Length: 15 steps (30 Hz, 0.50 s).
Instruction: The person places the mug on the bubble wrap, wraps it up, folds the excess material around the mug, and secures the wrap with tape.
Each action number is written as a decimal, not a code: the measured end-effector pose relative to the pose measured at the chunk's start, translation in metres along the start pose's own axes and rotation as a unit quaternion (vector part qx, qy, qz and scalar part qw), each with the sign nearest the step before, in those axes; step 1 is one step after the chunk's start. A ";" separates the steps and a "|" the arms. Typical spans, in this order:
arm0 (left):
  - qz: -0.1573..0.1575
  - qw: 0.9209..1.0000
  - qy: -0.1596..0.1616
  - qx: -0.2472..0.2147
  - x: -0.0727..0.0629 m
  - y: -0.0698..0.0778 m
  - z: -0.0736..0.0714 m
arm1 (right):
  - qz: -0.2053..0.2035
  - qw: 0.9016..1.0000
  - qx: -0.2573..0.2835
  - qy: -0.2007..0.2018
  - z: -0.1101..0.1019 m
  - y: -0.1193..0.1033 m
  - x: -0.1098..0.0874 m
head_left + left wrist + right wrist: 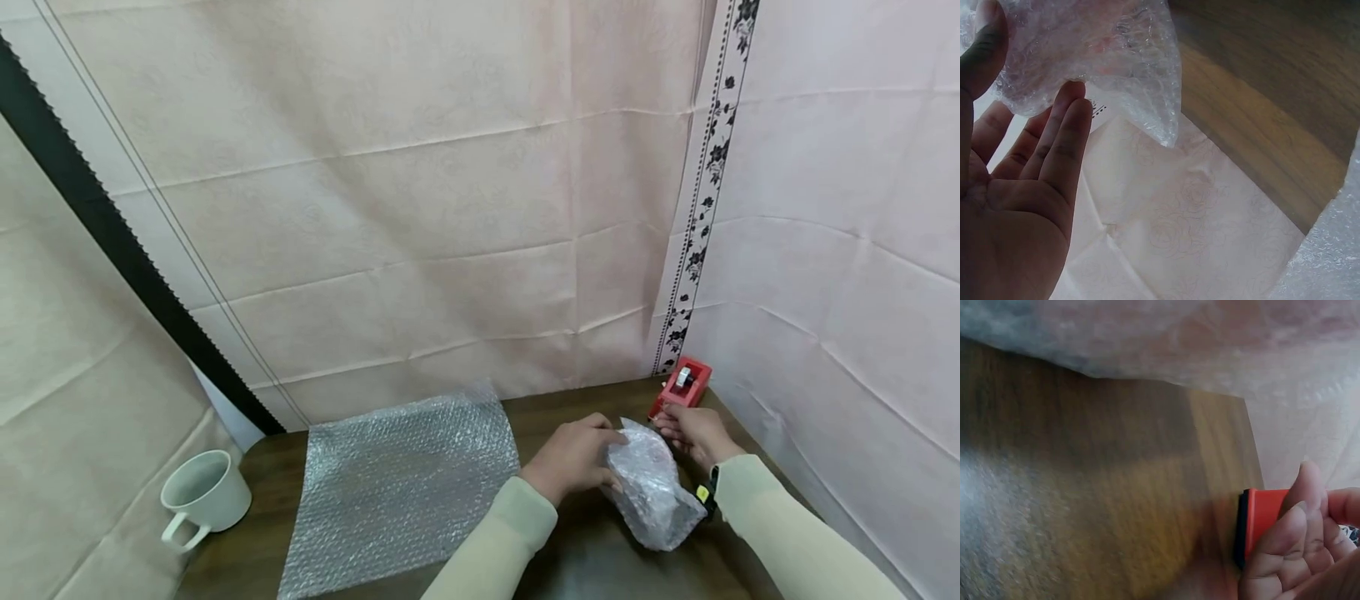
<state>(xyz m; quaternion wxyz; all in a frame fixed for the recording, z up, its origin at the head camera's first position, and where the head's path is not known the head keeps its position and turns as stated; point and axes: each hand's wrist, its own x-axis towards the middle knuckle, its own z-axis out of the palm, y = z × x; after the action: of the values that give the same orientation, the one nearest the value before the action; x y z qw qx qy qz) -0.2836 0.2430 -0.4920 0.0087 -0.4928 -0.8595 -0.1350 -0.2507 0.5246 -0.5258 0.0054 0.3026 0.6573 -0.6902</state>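
Note:
A bundle in bubble wrap (651, 483) stands toward the right of the table, with something pinkish showing faintly through the layers. My left hand (573, 461) holds its left side between thumb and fingers; in the left wrist view the fingertips (1071, 90) meet the wrap's edge. A red tape dispenser (684, 385) with a small roll lies at the back right corner. At its near end my right hand (696, 433) grips with bent fingers. The right wrist view shows those fingers against the red body (1264, 515); whether they pinch tape is hidden.
A flat sheet of bubble wrap (408, 492) covers the table's left middle. The white mug (206, 492) stands at the left table edge, its handle toward me. Patterned cloth (420, 208) hangs behind and on both sides of the dark wooden table (592, 400).

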 end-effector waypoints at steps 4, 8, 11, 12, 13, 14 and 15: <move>0.008 1.000 0.011 0.003 -0.002 0.000 -0.002 | -0.014 1.000 0.010 0.017 0.003 0.002 -0.002; 0.009 1.000 0.007 0.002 -0.004 0.001 -0.004 | -0.019 1.000 0.000 0.017 0.002 0.002 -0.004; 0.010 1.000 0.013 0.003 -0.003 0.002 -0.005 | -0.032 0.999 -0.024 0.018 0.000 0.000 -0.004; 0.009 1.000 0.015 0.004 -0.003 0.002 -0.006 | -0.036 0.999 -0.029 0.018 0.000 -0.001 -0.004; 0.008 1.000 0.016 0.005 -0.003 0.003 -0.006 | -0.040 0.998 -0.037 0.018 0.000 -0.001 -0.004; 0.006 1.000 0.015 0.005 -0.003 0.003 -0.005 | -0.043 0.998 -0.047 0.017 -0.001 0.000 -0.003; 0.005 1.000 0.015 0.006 -0.004 0.003 -0.006 | -0.048 0.997 -0.057 0.019 -0.001 0.001 -0.003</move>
<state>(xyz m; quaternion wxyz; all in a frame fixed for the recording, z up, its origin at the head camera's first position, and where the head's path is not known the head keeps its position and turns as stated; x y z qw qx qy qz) -0.2798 0.2396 -0.4866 0.0246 -0.4950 -0.8576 -0.1374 -0.2479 0.5244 -0.5253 -0.0228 0.2833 0.7093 -0.6450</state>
